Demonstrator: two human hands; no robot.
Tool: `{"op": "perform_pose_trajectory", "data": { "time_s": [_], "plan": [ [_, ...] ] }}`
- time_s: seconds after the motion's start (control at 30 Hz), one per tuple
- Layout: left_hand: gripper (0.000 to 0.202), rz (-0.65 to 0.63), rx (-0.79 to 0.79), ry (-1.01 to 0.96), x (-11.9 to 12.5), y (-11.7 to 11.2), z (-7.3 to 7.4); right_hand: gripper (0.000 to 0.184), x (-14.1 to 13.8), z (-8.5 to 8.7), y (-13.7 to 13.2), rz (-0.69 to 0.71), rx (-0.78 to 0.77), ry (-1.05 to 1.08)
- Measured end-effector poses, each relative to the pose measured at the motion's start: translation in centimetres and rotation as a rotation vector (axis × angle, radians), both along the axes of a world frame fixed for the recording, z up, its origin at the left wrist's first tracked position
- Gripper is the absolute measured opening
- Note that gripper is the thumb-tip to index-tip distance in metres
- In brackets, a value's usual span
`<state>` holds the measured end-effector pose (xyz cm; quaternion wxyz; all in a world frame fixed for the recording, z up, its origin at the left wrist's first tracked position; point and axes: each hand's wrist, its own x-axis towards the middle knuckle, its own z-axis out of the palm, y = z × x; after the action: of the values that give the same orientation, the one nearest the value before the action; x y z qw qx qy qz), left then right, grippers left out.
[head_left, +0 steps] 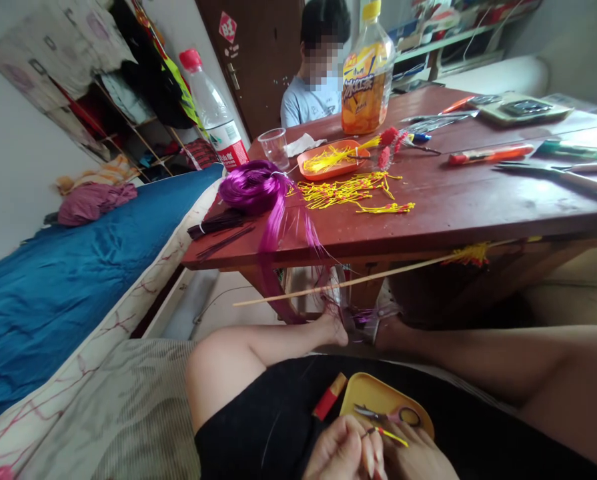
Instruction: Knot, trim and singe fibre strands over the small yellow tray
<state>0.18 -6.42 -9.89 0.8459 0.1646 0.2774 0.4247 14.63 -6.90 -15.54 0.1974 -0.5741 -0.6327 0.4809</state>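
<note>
My left hand (335, 450) is low in the view, thumb and fingers pinched together. Against it lies my right hand (418, 457), its fingers curled in and partly hidden. Between them both hands grip a small yellow strand (394, 437) with a red band and a dark, thin end. Just beyond my hands a yellow tray (361, 387) rests on my lap, with pink-handled scissors (391, 415) in it. A red and gold small box or tube (330, 396) lies left of the tray on the dark cloth.
Ahead stands a red-brown table (443, 200) with purple fibre (253, 187), yellow strands (335, 190), an orange dish (323, 173), bottles (367, 83) and pliers (553, 170). A thin stick (348, 283) extends below its edge. A person (311, 100) sits behind; a bed (103, 247) is left.
</note>
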Motion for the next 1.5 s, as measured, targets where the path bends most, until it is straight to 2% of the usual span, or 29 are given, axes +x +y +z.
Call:
{"op": "perform_pose_trajectory", "data": {
  "time_s": [0.07, 0.17, 0.23, 0.33, 0.5, 0.67, 0.77, 0.83, 0.97, 1.03, 1.1, 1.17, 1.27, 1.5],
  "plan": [
    [0.029, 0.012, 0.008, -0.006, 0.1, 0.1, -0.1, 0.021, 0.5, 1.7, 0.3, -0.032, -0.04, 0.113],
    [0.031, 0.018, -0.023, 0.018, 0.5, 0.2, 0.4, 0.035, 1.0, 4.2, 0.8, -0.235, -0.354, 0.671],
    [0.032, 0.036, -0.022, 0.083, 0.7, 0.1, 0.8, 0.039, 0.9, 5.1, 0.9, -0.323, -0.509, 0.98],
    [0.035, 0.077, 0.032, 0.228, 0.9, 0.0, 1.5, 0.035, 0.4, 5.7, 0.8, -0.406, -0.564, 1.119],
    [0.043, 0.101, 0.097, 0.365, 1.0, 0.0, 1.7, 0.033, 0.3, 6.8, 0.8, -0.535, -0.511, 1.035],
    [0.045, 0.091, 0.126, 0.414, 1.1, 0.1, 1.4, 0.039, 0.7, 7.7, 1.3, -0.437, -0.462, 0.884],
    [0.045, 0.056, 0.187, 0.538, 0.6, 0.2, 1.9, 0.04, 1.1, 8.0, 1.3, -0.375, -0.405, 0.806],
    [0.042, 0.001, 0.175, 0.635, 0.0, 0.4, 2.8, 0.039, 1.3, 8.3, 1.3, -0.326, -0.308, 0.702],
    [0.038, -0.156, 0.122, 0.768, -0.5, 1.1, 4.9, 0.023, 1.7, 8.6, 1.0, -0.144, 0.041, 0.305],
    [0.026, -0.236, 0.216, 0.938, -0.2, 1.4, 5.6, 0.021, 1.6, 8.6, 0.8, -0.091, 0.174, 0.17],
    [0.014, -0.3, 0.327, 1.13, 0.3, 1.7, 5.9, 0.021, 1.4, 8.5, 0.7, -0.056, 0.241, 0.109],
    [0.011, -0.324, 0.407, 1.261, 0.7, 1.7, 5.8, 0.021, 1.3, 8.5, 0.7, -0.016, 0.254, 0.081],
    [0.011, -0.306, 0.471, 1.343, 1.0, 1.6, 5.6, 0.022, 1.5, 8.8, 1.1, 0.029, 0.187, 0.086],
    [0.01, -0.374, 0.529, 1.287, 0.7, 1.8, 5.8, 0.024, 2.2, 9.3, 1.7, 0.031, 0.026, 0.132]
  ]
}}
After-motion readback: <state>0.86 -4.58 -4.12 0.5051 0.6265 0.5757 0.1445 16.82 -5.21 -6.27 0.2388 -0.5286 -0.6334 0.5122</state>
